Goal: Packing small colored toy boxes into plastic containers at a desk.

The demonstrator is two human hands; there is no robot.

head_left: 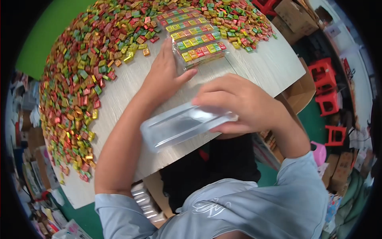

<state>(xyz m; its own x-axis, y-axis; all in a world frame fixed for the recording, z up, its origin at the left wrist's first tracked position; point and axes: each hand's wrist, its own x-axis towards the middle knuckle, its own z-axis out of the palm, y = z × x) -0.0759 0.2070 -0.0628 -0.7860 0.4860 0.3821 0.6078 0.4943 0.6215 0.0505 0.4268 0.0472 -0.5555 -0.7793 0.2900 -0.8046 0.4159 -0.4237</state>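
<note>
My right hand (242,101) grips one end of a long clear plastic tray (179,125), thumb below and fingers above. The tray is tilted over the near table edge, and no candies show in it. Farther off, my left hand (164,69) lies with fingers stretched along the left end of a group of clear packs (201,47); its thumb is spread toward their near side. Small square wrapped candies in red, yellow, green and orange fill these packs in neat rows. The left fingertips are partly hidden beside the packs.
Loose wrapped candies (75,107) cover the far and left parts of the pale wooden table (123,91). Below its near edge are clear plastic trays (145,201) by a carton. An open cardboard box (300,89) and red plastic stools (323,75) stand on the right.
</note>
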